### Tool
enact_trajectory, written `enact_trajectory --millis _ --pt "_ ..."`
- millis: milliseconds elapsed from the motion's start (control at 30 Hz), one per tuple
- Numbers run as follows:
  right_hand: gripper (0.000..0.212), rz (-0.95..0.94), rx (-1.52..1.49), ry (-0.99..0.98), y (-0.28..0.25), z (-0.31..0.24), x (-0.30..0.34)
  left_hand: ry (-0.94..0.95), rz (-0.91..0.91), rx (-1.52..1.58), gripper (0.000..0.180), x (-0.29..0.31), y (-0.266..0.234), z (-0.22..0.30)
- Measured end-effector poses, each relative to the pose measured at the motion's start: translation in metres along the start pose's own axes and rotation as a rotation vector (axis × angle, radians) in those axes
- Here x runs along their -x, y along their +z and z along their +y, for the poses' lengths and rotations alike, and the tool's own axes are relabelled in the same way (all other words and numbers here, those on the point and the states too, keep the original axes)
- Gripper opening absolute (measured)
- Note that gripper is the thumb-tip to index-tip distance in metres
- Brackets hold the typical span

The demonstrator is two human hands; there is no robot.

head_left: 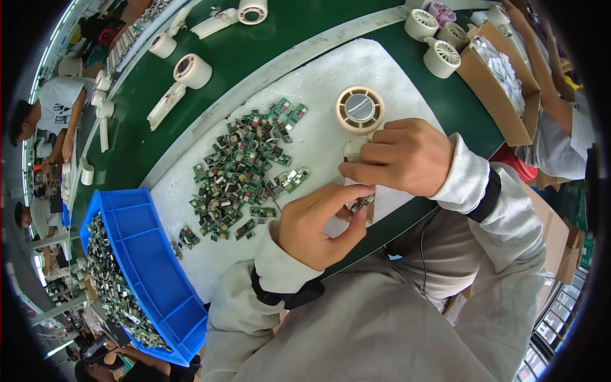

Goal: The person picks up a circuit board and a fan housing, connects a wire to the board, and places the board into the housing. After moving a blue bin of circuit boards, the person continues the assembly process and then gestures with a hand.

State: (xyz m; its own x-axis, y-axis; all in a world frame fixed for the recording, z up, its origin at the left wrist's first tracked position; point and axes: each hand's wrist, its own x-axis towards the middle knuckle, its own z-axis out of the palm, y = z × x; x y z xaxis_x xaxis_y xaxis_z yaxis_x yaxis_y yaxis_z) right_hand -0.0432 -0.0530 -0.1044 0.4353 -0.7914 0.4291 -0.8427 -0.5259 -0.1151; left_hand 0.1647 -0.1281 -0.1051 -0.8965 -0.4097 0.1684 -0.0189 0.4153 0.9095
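Observation:
A cream handheld fan housing (359, 109) lies on a white foam sheet, its round head away from me and its handle running toward me. My right hand (407, 156) is closed over the handle, which its curled fingers partly hide. Just nearer to me, my left hand (321, 223) pinches a small circuit board (361, 204) between thumb and fingers, at the handle's lower end. Left of both hands, a heap of small green circuit boards (238, 169) is spread over the foam sheet (375, 60). Whether the board touches the handle is hidden by my fingers.
A blue bin (153, 248) stands at the left, beside many circuit boards. Beyond the foam, fan housings (193, 70) lie on the green bench (254, 48). More fans (442, 58) stand at the far right by a cardboard box (499, 89) of white pieces. Other people sit on both sides.

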Motion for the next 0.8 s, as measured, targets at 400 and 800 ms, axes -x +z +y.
enact_trajectory --millis 400,800 --pt "0.012 -0.048 -0.127 0.446 0.007 -0.016 -0.011 0.001 -0.021 -0.035 0.032 0.000 -0.006 -0.001" --pt "0.014 0.079 -0.420 0.482 0.003 -0.019 -0.007 -0.222 0.422 0.342 0.031 -0.001 -0.001 -0.013"
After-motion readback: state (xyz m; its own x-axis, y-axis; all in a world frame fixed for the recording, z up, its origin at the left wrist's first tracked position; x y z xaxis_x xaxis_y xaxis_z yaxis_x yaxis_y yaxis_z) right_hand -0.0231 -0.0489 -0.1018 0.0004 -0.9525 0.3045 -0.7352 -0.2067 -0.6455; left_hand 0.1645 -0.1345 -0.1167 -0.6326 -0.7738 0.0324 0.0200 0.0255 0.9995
